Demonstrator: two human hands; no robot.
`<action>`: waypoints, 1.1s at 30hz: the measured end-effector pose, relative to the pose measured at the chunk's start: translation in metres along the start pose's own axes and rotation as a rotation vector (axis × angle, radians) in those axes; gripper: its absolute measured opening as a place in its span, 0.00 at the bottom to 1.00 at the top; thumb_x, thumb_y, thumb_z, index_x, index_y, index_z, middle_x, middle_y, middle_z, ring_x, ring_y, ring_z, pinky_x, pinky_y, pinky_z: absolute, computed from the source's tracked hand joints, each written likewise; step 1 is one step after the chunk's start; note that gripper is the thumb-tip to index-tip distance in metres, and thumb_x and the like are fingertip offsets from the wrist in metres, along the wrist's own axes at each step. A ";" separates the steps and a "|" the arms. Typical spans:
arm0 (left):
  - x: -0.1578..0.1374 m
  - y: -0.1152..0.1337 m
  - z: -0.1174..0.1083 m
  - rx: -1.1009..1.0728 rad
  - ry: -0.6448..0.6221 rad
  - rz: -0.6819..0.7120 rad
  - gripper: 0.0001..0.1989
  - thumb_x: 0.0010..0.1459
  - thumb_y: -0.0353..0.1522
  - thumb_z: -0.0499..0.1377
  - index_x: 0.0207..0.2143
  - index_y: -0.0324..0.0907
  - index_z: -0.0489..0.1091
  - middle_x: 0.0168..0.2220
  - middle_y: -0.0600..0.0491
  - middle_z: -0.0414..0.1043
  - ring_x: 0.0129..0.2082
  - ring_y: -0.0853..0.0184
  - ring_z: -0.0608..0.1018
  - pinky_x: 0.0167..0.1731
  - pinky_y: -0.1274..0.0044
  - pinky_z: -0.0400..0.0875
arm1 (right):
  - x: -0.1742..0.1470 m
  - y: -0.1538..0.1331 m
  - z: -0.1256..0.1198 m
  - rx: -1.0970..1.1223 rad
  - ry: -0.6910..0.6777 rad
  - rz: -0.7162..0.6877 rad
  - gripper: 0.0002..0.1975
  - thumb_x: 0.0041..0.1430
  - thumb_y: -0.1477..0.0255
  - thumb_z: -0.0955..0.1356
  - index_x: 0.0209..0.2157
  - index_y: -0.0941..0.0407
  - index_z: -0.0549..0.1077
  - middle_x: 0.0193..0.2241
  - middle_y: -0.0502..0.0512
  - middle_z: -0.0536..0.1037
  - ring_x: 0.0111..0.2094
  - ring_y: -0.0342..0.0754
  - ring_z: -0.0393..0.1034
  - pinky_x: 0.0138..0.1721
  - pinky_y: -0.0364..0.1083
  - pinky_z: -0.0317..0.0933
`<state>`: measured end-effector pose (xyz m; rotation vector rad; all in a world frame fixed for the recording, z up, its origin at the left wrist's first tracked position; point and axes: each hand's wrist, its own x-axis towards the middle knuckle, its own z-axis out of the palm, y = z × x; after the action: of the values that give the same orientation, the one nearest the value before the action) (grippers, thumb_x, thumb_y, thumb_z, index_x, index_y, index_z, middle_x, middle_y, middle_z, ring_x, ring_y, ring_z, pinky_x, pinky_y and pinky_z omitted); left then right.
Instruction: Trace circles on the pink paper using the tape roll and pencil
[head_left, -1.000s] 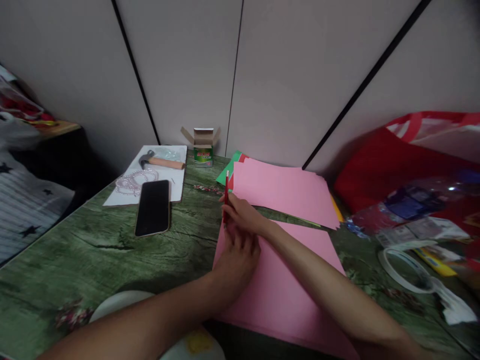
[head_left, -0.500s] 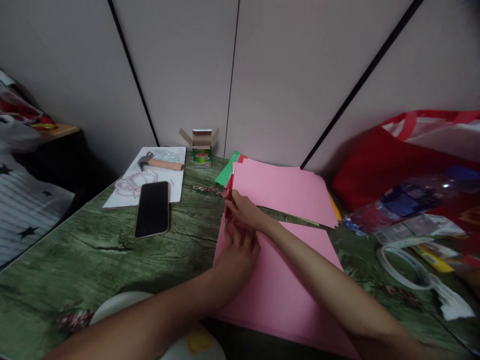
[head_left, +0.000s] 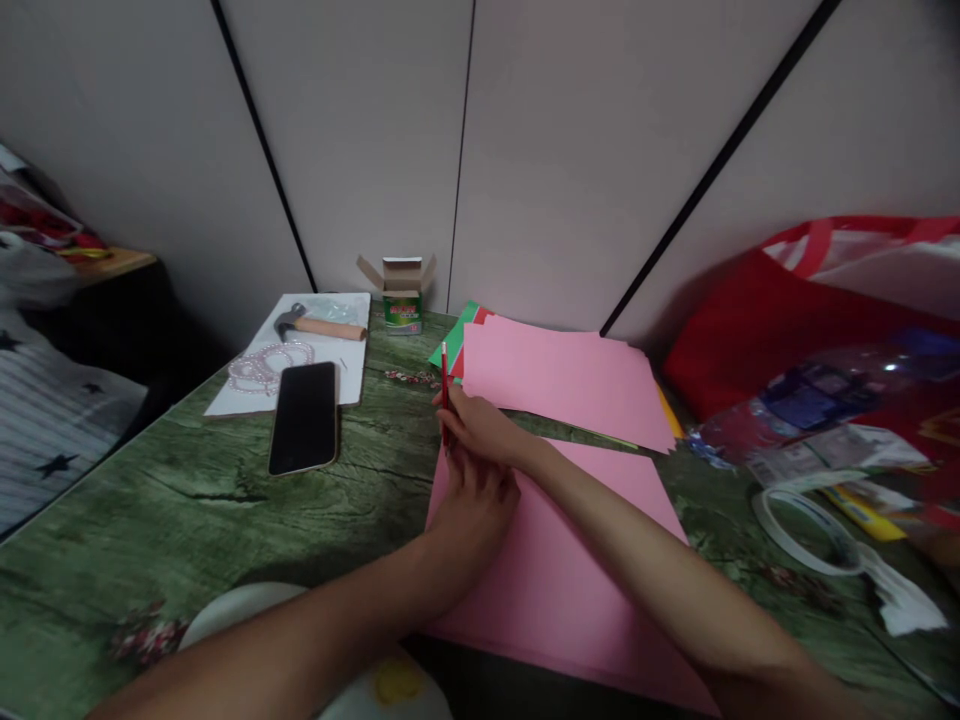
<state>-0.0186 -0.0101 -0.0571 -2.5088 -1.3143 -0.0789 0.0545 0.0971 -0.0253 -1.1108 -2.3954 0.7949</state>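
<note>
A red pencil (head_left: 445,375) stands nearly upright in my right hand (head_left: 489,430), its fingers closed round the lower part. The pencil's point is low, by the left fingertips, at the top left corner of the near pink paper (head_left: 577,580). My left hand (head_left: 474,515) lies on that paper just below the right one, fingers apart and pressing down, with nothing visible in it. The right hand partly covers the left fingertips. Behind my hands lies a second stack of pink paper (head_left: 562,385), with green, red and yellow sheets showing at its edges.
To the left are a black phone (head_left: 304,418), a white board (head_left: 247,400), a hammer (head_left: 330,327) and beads (head_left: 266,368). An open green box (head_left: 403,310) stands near the wall. At right are a red bag (head_left: 735,300), a plastic bottle (head_left: 795,405) and a white ring (head_left: 806,530).
My right hand has shifted slightly left and down with the pencil, which now stands more upright. My left hand has barely moved on the paper.
</note>
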 end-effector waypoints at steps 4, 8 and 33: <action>0.001 -0.002 -0.003 -0.017 -0.004 0.015 0.19 0.59 0.30 0.52 0.52 0.35 0.66 0.52 0.37 0.64 0.54 0.44 0.65 0.50 0.50 0.58 | 0.002 0.002 -0.002 -0.082 0.054 0.052 0.07 0.64 0.75 0.59 0.44 0.58 0.61 0.33 0.57 0.75 0.33 0.47 0.72 0.35 0.44 0.61; 0.004 -0.005 -0.011 -0.039 -0.035 0.013 0.17 0.58 0.29 0.54 0.49 0.36 0.68 0.52 0.35 0.64 0.52 0.44 0.67 0.49 0.51 0.60 | 0.003 0.009 -0.005 -0.073 0.097 0.100 0.08 0.65 0.75 0.58 0.45 0.59 0.61 0.33 0.58 0.77 0.33 0.49 0.72 0.35 0.45 0.61; 0.031 -0.039 -0.045 -0.082 -0.274 0.208 0.14 0.52 0.19 0.50 0.40 0.37 0.67 0.41 0.40 0.69 0.42 0.55 0.72 0.41 0.64 0.66 | -0.049 0.045 -0.016 0.048 0.491 0.400 0.03 0.62 0.72 0.60 0.36 0.56 0.63 0.26 0.56 0.78 0.30 0.52 0.76 0.33 0.47 0.65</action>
<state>-0.0281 0.0225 0.0013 -2.7881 -1.1550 0.2718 0.1192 0.0882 -0.0465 -1.5798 -1.7674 0.6009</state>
